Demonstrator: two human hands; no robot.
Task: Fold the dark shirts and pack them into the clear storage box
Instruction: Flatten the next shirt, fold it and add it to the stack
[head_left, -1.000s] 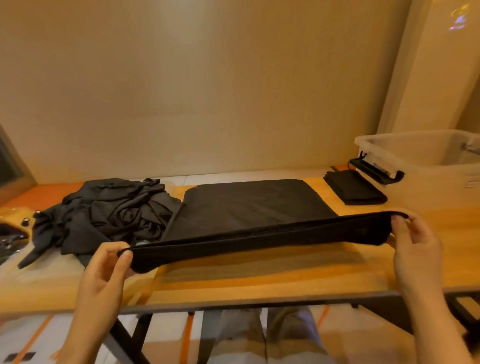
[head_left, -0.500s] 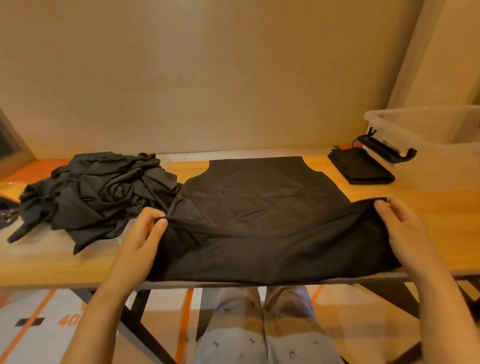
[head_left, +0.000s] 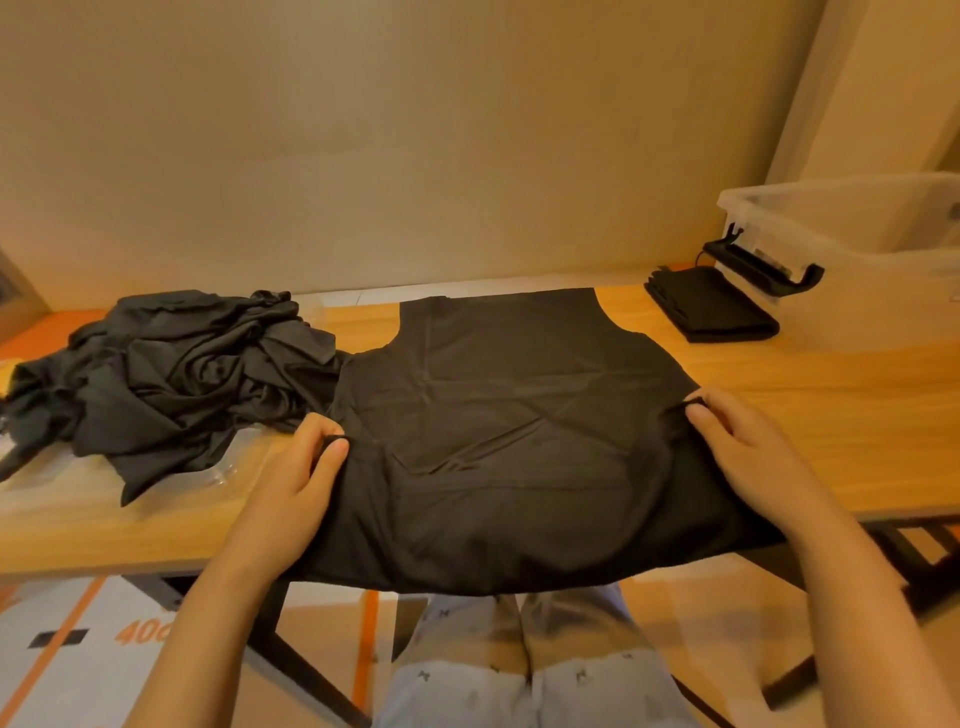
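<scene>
Vs. 1 s ago: the near hem of the dark shirt (head_left: 509, 426) is no longer held up as a taut strip between two wide-apart hands. It's down now, w/ the body spread flat on the table (head_left: 831, 395), neck end far, and the bottom part draping over the near edge toward the person's lap. Both hands have come inward and sit at the shirt's sides, approx. mid-length.

Left hand (head_left: 296, 483): thumb (head_left: 332, 447) on top, pinching a small tuck of cloth at the left side; the other fingers are curled under, mostly hidden. Right hand (head_left: 748, 452): thumb (head_left: 701, 415) pressed on the right edge, pinching fabric against the fingers beneath; can't tell how those lie.

Meaning for the task: lay-out looks done and the cloth is fairly smooth, w/ a few creases. The pinch points suggest a lengthwise or side fold is next, but no fold is made yet.

Rest of the job, judged from the layout: one folded shirt (head_left: 711, 312) lies just beside the clear storage box (head_left: 831, 218), not in it. No dark cloth shows inside the box, though part of it is out of frame. A crumpled pile (head_left: 171, 374) of dark shirts waits at left, touching the spread one, so it's early on.
</scene>
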